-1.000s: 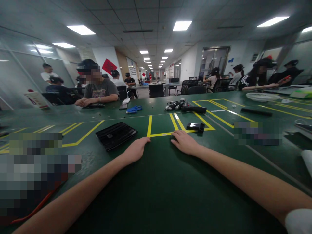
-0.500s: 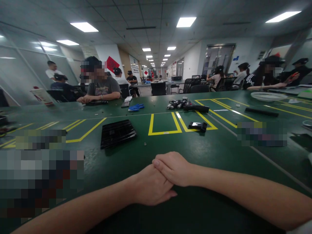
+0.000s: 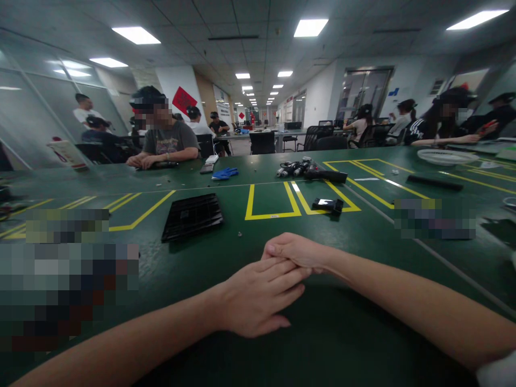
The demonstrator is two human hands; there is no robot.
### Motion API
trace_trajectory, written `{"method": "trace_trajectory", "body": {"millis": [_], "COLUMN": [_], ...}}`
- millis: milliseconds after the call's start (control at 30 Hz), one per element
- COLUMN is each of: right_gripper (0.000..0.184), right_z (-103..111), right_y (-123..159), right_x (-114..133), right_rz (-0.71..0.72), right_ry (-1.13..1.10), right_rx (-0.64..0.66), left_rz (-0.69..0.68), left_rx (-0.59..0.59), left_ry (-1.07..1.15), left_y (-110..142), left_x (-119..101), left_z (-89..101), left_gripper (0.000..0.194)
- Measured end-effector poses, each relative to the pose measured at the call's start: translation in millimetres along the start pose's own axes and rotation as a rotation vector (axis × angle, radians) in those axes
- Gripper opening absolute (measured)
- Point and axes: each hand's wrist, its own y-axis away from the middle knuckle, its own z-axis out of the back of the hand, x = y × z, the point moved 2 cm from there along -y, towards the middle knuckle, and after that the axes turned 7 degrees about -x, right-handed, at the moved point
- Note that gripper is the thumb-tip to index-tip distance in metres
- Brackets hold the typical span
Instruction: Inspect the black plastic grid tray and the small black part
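Over the near part of the green table, my left hand (image 3: 262,295) lies across my right hand, back side up. Its fingers are stretched out and a little apart, with the thumb pointing right, and nothing is held in it. My right hand (image 3: 296,248) is just beyond and touches it. The thumb of my right hand shows on top, while its other fingers are mostly hidden behind the left hand. Ahead of both hands, a ribbed black plastic panel (image 3: 192,216) lies to the left and a small black device (image 3: 328,205) to the right.
Yellow tape (image 3: 272,217) marks outlines on the green table (image 3: 226,258). Farther back are blue gloves (image 3: 224,173), bundled cables (image 3: 296,168), a black bar (image 3: 434,182) and a white basin (image 3: 446,157). A co-worker (image 3: 167,137) sits across the table. Blurred-out patches cover items at both sides.
My right hand no longer covers the back of my left hand. The left hand's fingers have straightened and now lie over the right hand. The view has tilted slightly.
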Motion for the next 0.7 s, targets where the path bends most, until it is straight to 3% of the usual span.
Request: {"method": "trace_trajectory", "body": {"millis": [100,167,233,267,300,400,500,600,700], "right_gripper": [0.034,0.033,0.032,0.034,0.039,0.052,0.052,0.052,0.052], "right_z": [41,85,131,150,165,193,198,195,194], "right_y": [-7,-5,6,12,16,25,24,20,18], "right_x": [13,23,27,27,23,5,-9,-12,-10], "right_rz": [0.135,0.310,0.396,0.365,0.288,0.007,-0.161,-0.200,-0.182], "right_ry": [0.160,0.337,0.745,0.996,1.217,1.502,1.475,1.443,1.450], "right_rx": [-0.168,-0.499,-0.979,-1.142,-1.225,-1.196,-1.103,-1.075,-1.075], "left_rz": [0.082,0.154,0.218,0.251,0.296,0.507,0.730,0.832,0.821], "left_rx": [0.026,0.039,0.039,0.036,0.029,-0.005,0.022,0.122,0.210], "left_ry": [0.011,-0.004,-0.024,-0.037,-0.056,-0.127,-0.093,0.035,0.005], "left_y": [6,12,16,18,20,27,38,47,50], "left_x": [12,22,32,37,42,62,81,93,96], "left_z": [1.3,1.1,-0.8,-2.5,-4.8,-14.2,-25.7,-34.6,-36.8], "left_gripper": [0.046,0.043,0.042,0.042,0.043,0.048,0.049,0.047,0.042]}}
